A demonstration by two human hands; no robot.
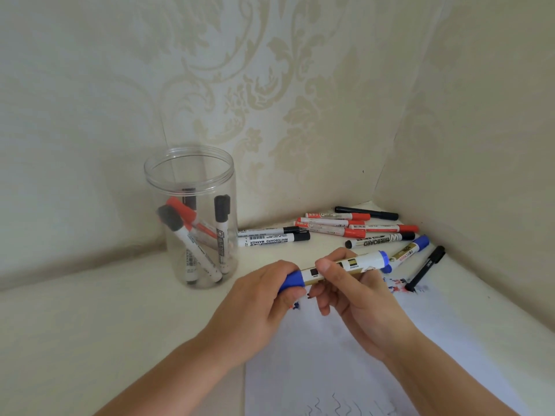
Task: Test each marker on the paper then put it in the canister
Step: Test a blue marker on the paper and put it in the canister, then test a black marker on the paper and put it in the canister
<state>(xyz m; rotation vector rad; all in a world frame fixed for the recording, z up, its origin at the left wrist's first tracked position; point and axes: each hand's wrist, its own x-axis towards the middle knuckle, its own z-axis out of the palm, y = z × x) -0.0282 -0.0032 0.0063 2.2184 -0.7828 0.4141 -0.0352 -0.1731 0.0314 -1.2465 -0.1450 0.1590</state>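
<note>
A sheet of paper (345, 355) is seen nearest, with wavy test strokes at its near edge and red and blue smudges at its far end. Above it, a blue marker (339, 270) is held clear of the paper by both hands. Its long axis runs nearly level, left to right, rising slightly rightward. The blue cap end is gripped in the left hand (258, 298); the white barrel is pinched by the right hand (354, 295). Further left, a clear canister (192, 175) stands upright, with several markers leaning inside. Further right, loose markers (354, 228) are scattered on the table (90, 325) toward the corner.
</note>
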